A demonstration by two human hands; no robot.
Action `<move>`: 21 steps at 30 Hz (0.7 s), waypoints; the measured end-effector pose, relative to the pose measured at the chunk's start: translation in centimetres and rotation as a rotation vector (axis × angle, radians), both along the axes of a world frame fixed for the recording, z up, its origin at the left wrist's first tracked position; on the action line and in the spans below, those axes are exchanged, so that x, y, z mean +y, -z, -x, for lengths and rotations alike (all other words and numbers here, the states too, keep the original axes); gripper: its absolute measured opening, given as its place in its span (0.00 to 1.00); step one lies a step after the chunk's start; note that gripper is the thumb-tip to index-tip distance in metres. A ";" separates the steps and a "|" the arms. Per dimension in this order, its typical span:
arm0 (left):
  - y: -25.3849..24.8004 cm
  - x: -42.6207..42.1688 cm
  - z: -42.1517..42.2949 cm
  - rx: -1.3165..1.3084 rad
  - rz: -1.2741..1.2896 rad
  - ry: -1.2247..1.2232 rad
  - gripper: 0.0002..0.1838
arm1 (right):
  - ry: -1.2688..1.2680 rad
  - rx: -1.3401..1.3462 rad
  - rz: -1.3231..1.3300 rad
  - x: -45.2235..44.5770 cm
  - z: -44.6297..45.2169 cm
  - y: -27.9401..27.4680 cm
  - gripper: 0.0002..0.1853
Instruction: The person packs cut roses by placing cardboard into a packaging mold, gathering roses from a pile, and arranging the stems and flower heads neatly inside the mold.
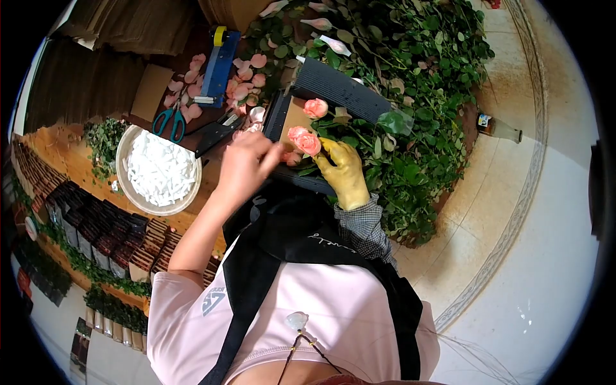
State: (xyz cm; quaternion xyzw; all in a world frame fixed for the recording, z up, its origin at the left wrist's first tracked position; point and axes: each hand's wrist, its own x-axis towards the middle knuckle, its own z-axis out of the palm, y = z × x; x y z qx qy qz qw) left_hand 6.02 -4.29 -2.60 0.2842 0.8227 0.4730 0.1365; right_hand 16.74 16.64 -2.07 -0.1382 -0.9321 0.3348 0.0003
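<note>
My right hand [343,172], in a yellow glove, has its fingers curved around the lower right side of a pink rose [310,144]. My left hand [249,157] is bare, just left of that rose; its fingers are curled, and anything between them is hidden. Another pink rose [315,108] lies higher up on brown cardboard [292,123] in a dark ribbed holder [276,115]. Part of one more rose [292,158] shows between my hands. A dark ribbed flap [346,90] slants across behind the roses, beside green leaves.
A bowl [122,168] of small white pieces stands left. Teal scissors [169,125], a black stapler-like tool [218,133], loose petals [240,86] and a blue tape dispenser [221,67] lie beyond my left hand. Leafy stems [417,154] pile up right. A bottle [500,128] lies on the floor.
</note>
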 end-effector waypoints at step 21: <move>3.1 3.6 1.7 -0.064 0.201 0.130 0.15 | -0.268 -0.138 -0.718 -0.4 2.2 1.0 0.05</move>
